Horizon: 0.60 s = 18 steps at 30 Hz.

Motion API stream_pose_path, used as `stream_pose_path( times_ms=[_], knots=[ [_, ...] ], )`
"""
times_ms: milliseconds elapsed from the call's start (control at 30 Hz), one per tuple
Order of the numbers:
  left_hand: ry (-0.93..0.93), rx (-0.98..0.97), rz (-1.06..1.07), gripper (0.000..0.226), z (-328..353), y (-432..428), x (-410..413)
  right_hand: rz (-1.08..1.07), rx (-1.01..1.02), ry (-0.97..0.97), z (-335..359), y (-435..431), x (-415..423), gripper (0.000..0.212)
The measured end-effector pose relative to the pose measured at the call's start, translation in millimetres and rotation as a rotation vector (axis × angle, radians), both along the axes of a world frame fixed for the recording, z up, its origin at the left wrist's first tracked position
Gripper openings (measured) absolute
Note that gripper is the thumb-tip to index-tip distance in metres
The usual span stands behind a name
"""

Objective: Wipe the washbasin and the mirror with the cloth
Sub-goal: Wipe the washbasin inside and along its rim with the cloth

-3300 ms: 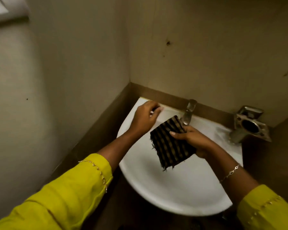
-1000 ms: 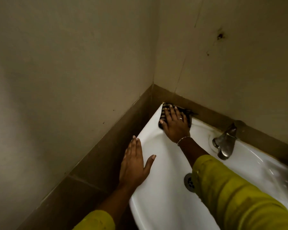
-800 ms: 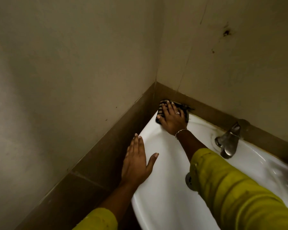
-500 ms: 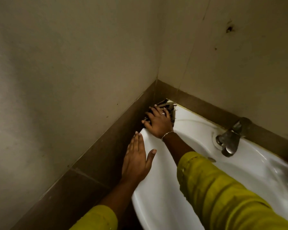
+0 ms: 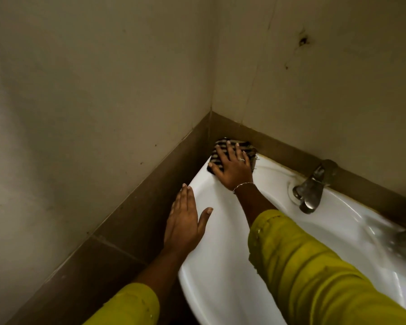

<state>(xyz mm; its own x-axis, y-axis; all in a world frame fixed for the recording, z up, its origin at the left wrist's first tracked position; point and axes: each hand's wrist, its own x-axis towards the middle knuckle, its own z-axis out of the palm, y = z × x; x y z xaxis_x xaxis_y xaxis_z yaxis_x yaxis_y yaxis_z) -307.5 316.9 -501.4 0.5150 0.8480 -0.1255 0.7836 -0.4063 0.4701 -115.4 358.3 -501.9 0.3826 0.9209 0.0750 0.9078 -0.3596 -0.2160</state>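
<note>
The dark striped cloth (image 5: 249, 150) lies on the far-left corner of the basin (image 5: 220, 266), right where the two walls meet. The right hand (image 5: 232, 170) lies flat on top of it, fingers straight and spread, pressing it to the rim and gripping nothing; cloth shows past the fingertips and on both sides of the hand. The left hand (image 5: 185, 221) rests flat on the basin's left rim, fingers straight and together, thumb out over the bowl, holding nothing. It is nearer the person than the right hand and apart from it.

The brown tile band (image 5: 138, 219) hems the cloth in on the left and behind. Bare rim runs right from the cloth to the tap (image 5: 308, 193), and the bowl lies open toward the person, crossed by the right forearm and its yellow sleeve (image 5: 314, 266).
</note>
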Motion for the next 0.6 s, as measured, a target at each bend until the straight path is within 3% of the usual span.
stream_pose_path(
  times_ms=[300,500,600],
  knots=[
    [-0.020,0.015,-0.006,0.127,-1.6,0.7,-1.6,-0.225,0.013,-0.030,-8.8,-71.0,30.4,0.082],
    [-0.084,0.009,0.007,0.130,0.1,-1.0,-1.9,-0.384,0.057,-0.107,-23.4,-116.9,12.9,0.060],
    [-0.116,-0.009,0.023,0.130,0.6,-1.3,-2.6,-0.453,0.060,-0.157,-33.9,-131.5,-4.4,0.074]
  ],
)
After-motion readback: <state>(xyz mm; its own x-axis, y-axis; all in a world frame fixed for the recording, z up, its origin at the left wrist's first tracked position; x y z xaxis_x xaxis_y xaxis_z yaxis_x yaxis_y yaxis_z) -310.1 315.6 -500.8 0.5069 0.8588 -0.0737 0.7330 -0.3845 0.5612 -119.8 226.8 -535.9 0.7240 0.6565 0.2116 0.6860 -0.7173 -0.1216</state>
